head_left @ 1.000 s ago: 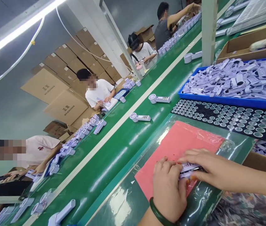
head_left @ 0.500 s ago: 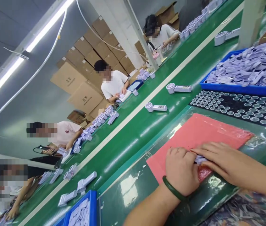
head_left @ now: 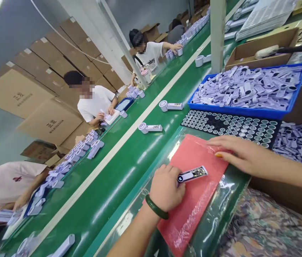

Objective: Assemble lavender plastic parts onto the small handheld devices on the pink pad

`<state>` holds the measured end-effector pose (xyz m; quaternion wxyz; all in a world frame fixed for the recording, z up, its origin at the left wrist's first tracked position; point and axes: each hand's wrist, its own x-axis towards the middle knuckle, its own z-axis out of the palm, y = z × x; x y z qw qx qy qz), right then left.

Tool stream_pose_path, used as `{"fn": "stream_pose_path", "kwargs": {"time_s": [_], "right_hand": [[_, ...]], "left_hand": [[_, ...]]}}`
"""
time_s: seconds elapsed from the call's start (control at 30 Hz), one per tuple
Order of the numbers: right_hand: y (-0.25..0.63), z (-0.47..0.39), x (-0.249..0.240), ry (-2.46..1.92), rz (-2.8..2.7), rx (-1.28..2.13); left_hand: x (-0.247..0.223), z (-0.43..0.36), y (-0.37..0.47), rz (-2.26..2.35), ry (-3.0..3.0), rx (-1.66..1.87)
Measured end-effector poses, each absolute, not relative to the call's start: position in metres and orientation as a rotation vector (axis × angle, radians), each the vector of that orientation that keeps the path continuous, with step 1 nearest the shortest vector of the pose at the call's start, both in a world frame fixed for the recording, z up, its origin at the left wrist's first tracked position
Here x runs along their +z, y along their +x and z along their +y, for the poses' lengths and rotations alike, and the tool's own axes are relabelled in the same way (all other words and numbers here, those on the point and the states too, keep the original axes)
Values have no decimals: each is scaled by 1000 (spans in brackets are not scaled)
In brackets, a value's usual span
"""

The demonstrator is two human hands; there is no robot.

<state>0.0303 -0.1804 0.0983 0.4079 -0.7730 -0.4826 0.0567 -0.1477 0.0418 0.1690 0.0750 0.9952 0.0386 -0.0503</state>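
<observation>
My left hand (head_left: 167, 187), with a dark green bangle at the wrist, is closed around one end of a small lavender handheld fan (head_left: 194, 174). The fan's handle points right, with a bare circuit board and a small lit round display showing; its head is hidden under my fingers. Beneath it lies a red sheet (head_left: 191, 210) in clear plastic. Over the sheet's upper right edge, my right hand (head_left: 239, 151) is stretched out, thumb apart from the fingers, with nothing visible in it.
A blue tray (head_left: 236, 110) heaped with lavender parts stands beyond a black sheet of round discs (head_left: 226, 125). Two fans (head_left: 150, 127) lie on the green conveyor belt (head_left: 119, 171). A post (head_left: 217, 39) rises at the back. Co-workers (head_left: 94, 100) sit across the belt.
My right hand has come off the fan and moved up and right. The fan's handle is now uncovered in my left hand. The view has swung right, and the red sheet appears turned.
</observation>
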Motion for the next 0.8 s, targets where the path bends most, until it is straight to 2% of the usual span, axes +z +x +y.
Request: {"fn": "stream_pose_path", "kwargs": {"time_s": [0.1, 0.2, 0.3, 0.43, 0.53, 0.6, 0.7, 0.8], "right_hand": [[74, -202, 103, -2132, -1117, -12], [108, -214, 112, -2278, -1075, -143], [136, -207, 120, -2407, -1077, -301], [167, -181, 125, -2603, -1105, -505], [176, -165, 123, -2701, -1199, -569], [180, -160, 120, -2748, -1259, -587], [192, -158, 116, -2794, -1263, -641], [192, -150, 116, -2647, -1179, -682]], "left_hand": [[185, 85, -123, 110, 3202, -145], [191, 147, -95, 292, 3443, -63], [178, 204, -73, 579, 3530, -119], [143, 243, -88, 587, 3519, -115], [124, 261, -145, 606, 3515, -80], [121, 279, -202, 781, 3496, -173], [130, 315, -307, 1347, 3360, -419], [142, 349, -418, 1981, 3075, -588]]}}
